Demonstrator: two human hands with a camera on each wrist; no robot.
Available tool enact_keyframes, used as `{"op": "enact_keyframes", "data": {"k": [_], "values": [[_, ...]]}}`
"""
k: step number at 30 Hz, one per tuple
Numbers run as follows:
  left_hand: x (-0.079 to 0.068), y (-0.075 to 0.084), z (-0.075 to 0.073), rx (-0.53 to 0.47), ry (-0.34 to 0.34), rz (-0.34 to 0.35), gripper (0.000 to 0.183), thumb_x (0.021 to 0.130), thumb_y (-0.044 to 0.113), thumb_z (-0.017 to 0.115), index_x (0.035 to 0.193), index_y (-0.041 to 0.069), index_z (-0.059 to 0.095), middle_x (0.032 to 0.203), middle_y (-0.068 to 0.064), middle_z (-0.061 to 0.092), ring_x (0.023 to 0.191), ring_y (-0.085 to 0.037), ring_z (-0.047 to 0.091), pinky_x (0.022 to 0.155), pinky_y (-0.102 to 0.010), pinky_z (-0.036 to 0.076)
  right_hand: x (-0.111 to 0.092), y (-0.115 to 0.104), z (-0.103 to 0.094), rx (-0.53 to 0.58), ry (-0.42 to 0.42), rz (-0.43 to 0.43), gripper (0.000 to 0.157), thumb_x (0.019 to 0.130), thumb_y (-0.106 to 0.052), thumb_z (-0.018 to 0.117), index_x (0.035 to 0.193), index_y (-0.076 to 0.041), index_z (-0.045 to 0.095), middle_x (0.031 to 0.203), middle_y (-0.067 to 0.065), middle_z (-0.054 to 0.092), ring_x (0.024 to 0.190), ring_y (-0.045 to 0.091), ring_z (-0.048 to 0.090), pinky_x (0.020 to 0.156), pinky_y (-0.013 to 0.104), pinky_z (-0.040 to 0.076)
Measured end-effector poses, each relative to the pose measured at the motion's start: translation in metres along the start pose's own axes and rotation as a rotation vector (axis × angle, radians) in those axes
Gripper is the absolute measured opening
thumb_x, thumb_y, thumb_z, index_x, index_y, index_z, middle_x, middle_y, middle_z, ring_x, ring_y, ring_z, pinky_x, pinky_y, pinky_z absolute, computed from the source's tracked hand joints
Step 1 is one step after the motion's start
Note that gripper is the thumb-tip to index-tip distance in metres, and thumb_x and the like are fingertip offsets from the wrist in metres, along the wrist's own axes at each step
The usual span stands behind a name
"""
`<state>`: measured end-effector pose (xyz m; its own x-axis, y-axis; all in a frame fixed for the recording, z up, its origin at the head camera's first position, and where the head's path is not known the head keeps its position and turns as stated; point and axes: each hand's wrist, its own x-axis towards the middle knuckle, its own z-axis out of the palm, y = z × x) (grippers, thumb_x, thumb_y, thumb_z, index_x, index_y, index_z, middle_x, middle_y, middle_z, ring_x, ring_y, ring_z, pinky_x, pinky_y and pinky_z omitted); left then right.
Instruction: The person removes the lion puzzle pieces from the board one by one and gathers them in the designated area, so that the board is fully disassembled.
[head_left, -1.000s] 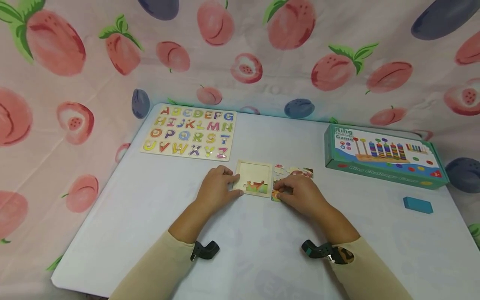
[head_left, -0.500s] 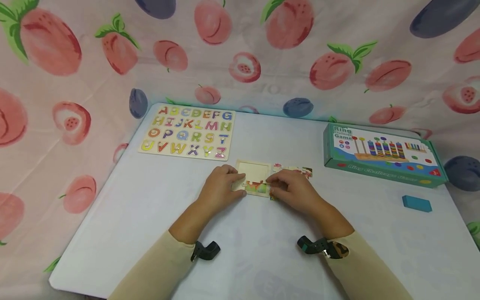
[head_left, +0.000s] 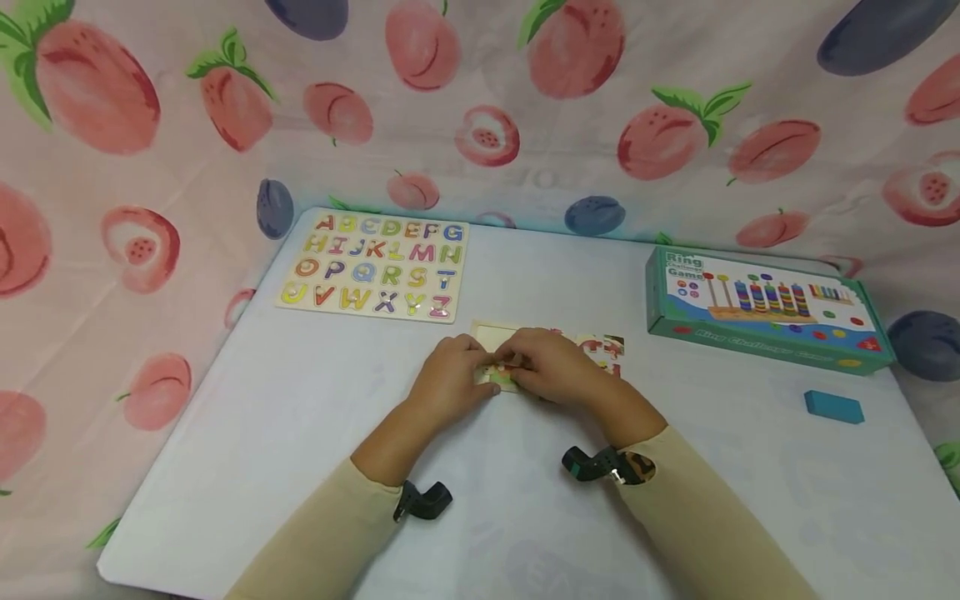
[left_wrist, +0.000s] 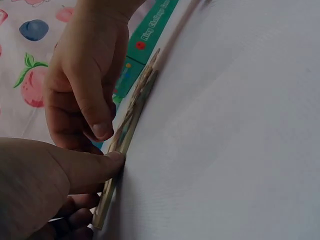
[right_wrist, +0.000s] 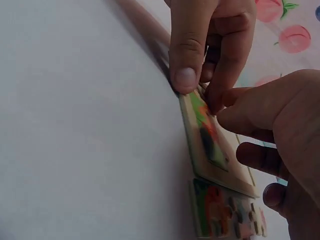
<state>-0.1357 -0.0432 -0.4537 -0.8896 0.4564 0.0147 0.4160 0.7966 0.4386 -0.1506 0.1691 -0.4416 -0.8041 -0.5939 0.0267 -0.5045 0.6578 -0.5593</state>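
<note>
A small square wooden jigsaw tray [head_left: 486,325] lies mid-table, its lower part filled with green and red puzzle pieces [right_wrist: 196,107]. My left hand [head_left: 448,375] holds the tray at its left side, thumb at the near left corner. Over the tray, my right hand [head_left: 558,365] bends its thumb and fingers together close to the left fingertips, pinching a puzzle piece that the fingers mostly hide. In the left wrist view, the left thumb [left_wrist: 114,157] presses on the tray's edge. Loose puzzle pieces [head_left: 602,344] lie right of the tray, partly covered by the right hand.
A wooden alphabet board [head_left: 375,265] lies at the back left of the white table. At the back right is a green Ring Challenge Game box [head_left: 772,308], with a small blue block [head_left: 834,407] in front of it. A fruit-print cloth [head_left: 450,125] hangs behind.
My right hand has moved left from the loose pieces onto the tray, up to the left hand's fingertips. The left hand stays at the tray, shifted slightly right.
</note>
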Motion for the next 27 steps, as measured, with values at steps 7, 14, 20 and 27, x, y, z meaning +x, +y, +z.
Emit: {"op": "enact_keyframes", "data": {"k": [7, 14, 20, 27], "values": [[0.005, 0.0, -0.006, -0.006, -0.055, -0.039, 0.052, 0.087, 0.029, 0.092, 0.133, 0.011, 0.076, 0.118, -0.006, 0.069, 0.11, -0.026, 0.061, 0.095, -0.042, 0.051, 0.003, -0.003, -0.004, -0.076, -0.034, -0.008, 0.025, 0.096, -0.006, 0.078, 0.12, -0.01, 0.079, 0.112, 0.001, 0.074, 0.102, 0.019, 0.068, 0.095, 0.044, 0.054], [0.007, -0.001, -0.008, -0.002, -0.085, -0.032, 0.052, 0.087, 0.028, 0.091, 0.133, 0.011, 0.074, 0.121, -0.007, 0.069, 0.114, -0.027, 0.061, 0.098, -0.043, 0.051, 0.005, -0.007, -0.002, -0.102, -0.077, 0.058, 0.028, 0.097, -0.007, 0.077, 0.125, -0.012, 0.079, 0.113, 0.001, 0.073, 0.101, 0.018, 0.066, 0.092, 0.042, 0.053], [0.007, -0.001, -0.01, 0.008, -0.092, -0.039, 0.052, 0.087, 0.028, 0.091, 0.134, 0.011, 0.074, 0.118, -0.007, 0.068, 0.11, -0.026, 0.06, 0.095, -0.042, 0.051, 0.009, -0.01, -0.001, -0.092, -0.101, 0.085, 0.027, 0.098, -0.004, 0.075, 0.124, -0.011, 0.078, 0.113, 0.002, 0.072, 0.1, 0.019, 0.064, 0.092, 0.04, 0.053], [0.008, 0.0, -0.011, 0.016, -0.095, -0.035, 0.054, 0.087, 0.029, 0.092, 0.134, 0.011, 0.074, 0.118, -0.006, 0.068, 0.11, -0.026, 0.061, 0.095, -0.041, 0.052, 0.01, -0.011, 0.002, -0.105, -0.103, 0.133, 0.027, 0.097, -0.004, 0.075, 0.123, -0.011, 0.076, 0.111, 0.001, 0.07, 0.101, 0.021, 0.06, 0.094, 0.042, 0.05]]}}
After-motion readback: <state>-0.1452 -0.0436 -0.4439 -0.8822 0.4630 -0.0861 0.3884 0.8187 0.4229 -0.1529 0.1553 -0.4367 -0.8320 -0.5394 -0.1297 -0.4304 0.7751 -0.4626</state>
